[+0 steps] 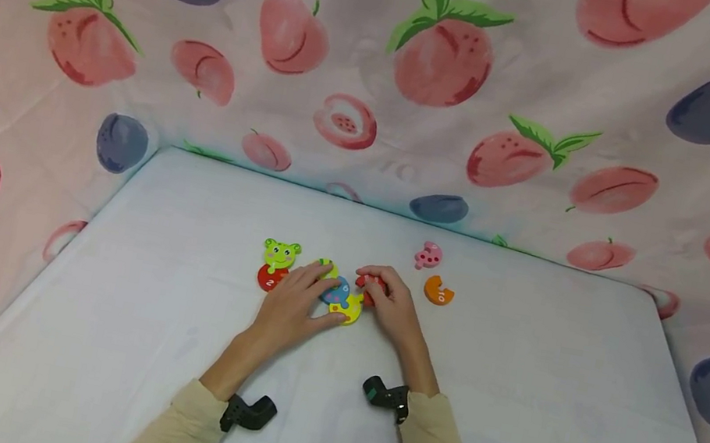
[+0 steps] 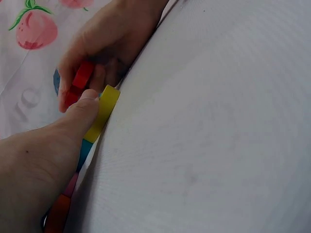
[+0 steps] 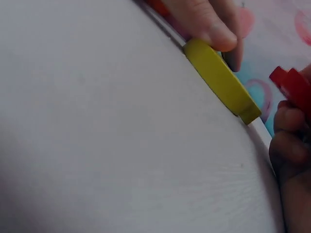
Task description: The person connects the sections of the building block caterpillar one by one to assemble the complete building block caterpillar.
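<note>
A row of colourful wooden caterpillar puzzle pieces lies on the table. At its left end are a light-green face piece [image 1: 280, 253] and a red piece marked 2 [image 1: 268, 277]. My left hand [image 1: 288, 306] lies over the middle of the row, hiding part of it, with its straight thumb against the yellow piece [image 1: 349, 310]. Next to its fingers show a blue piece [image 1: 336, 293] and a green-yellow piece [image 1: 328, 267]. Just right of the yellow piece, my right hand [image 1: 399, 315] pinches a red puzzle piece [image 3: 295, 88], raised off the table in the right wrist view.
Beyond the right hand lie a pink piece with dark spots [image 1: 429, 256] and an orange piece marked 10 [image 1: 438, 291]. The white table [image 1: 546, 390] meets a fruit-print cloth [image 1: 372, 42] at its back and sides.
</note>
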Demonstrator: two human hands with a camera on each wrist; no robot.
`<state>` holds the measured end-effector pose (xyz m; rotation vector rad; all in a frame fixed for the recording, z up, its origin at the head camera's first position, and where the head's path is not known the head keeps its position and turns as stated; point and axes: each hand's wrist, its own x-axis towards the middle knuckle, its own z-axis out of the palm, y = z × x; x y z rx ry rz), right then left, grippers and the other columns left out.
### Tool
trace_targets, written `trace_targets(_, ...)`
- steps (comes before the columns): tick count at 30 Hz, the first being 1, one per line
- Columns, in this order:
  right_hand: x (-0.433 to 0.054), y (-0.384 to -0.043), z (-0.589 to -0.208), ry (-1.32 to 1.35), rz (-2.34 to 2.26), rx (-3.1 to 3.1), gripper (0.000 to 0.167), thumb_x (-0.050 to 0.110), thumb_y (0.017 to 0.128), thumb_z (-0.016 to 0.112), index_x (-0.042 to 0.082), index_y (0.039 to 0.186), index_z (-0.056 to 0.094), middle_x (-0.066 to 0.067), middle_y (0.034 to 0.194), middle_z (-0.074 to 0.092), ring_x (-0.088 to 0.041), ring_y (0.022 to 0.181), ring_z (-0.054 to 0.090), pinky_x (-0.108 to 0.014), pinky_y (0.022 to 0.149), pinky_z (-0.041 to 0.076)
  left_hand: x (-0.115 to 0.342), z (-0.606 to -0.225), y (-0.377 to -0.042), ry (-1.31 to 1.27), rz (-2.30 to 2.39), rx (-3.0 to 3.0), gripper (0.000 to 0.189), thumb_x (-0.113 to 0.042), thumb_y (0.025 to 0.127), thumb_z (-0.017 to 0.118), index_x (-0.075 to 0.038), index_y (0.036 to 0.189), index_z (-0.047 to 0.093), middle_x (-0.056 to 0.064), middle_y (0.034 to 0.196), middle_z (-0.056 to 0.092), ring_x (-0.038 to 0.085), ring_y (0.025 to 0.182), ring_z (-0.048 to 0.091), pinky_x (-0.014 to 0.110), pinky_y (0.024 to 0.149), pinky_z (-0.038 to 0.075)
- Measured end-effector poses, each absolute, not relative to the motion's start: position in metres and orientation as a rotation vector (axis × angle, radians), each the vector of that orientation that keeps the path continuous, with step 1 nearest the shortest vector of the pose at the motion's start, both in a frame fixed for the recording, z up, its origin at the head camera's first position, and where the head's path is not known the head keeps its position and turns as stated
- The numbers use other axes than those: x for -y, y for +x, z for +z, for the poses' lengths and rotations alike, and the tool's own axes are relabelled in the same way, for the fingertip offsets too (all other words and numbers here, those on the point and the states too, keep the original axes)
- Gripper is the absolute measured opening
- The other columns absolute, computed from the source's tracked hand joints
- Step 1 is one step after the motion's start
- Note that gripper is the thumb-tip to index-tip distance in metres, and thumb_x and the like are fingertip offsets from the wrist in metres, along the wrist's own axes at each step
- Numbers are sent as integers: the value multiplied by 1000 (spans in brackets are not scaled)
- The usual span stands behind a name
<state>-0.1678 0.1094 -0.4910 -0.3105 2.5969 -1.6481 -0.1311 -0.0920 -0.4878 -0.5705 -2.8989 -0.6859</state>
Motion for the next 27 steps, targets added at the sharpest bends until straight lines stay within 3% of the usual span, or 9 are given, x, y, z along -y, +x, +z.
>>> trace_targets(3,-105,-168,-493,-275,-1622,-2682,25,29,101,50,11,114,62,-7,104,66,-18,92,57,-28,86,50,92,-488,-131,-576,-674,2877,61,-54,83,69,-20,133,58,2,147,47,22,137,41,42,115,36)
trace_targets(7,-102,-168,-495,-275,-1616,-2730,21,28,101,52,9,108,57,-8,89,64,-16,78,53,-21,68,44,93,-488,-132,-580,-654,2867,61,-54,83,69,-19,132,59,2,146,48,22,136,42,41,115,37)
trace_targets(13,-100,-169,-496,-326,-1574,-2816,16,24,98,58,8,96,61,-6,77,60,-14,69,48,-18,61,39,93,-488,-133,-572,-632,2888,62,-56,83,67,-20,133,58,2,147,47,22,137,41,41,115,36)
trace_targets(17,-98,-168,-497,-305,-1530,-2909,19,26,95,62,9,96,67,-6,83,65,-16,75,54,-21,66,45,93,-487,-133,-571,-633,2893,63,-55,83,68,-20,134,57,2,147,46,22,137,41,42,115,37)
trace_targets(21,-98,-166,-497,-246,-1488,-2948,24,29,96,61,9,102,71,-7,95,68,-20,88,61,-29,81,55,93,-487,-133,-570,-643,2888,63,-55,83,68,-20,133,58,2,147,47,22,137,41,42,115,37)
trace_targets(27,-104,-164,-494,-224,-1453,-2851,26,22,101,50,10,112,70,-8,107,67,-22,101,61,-39,95,53,91,-488,-132,-566,-650,2910,62,-56,84,67,-22,135,56,2,149,45,22,139,39,43,116,35)
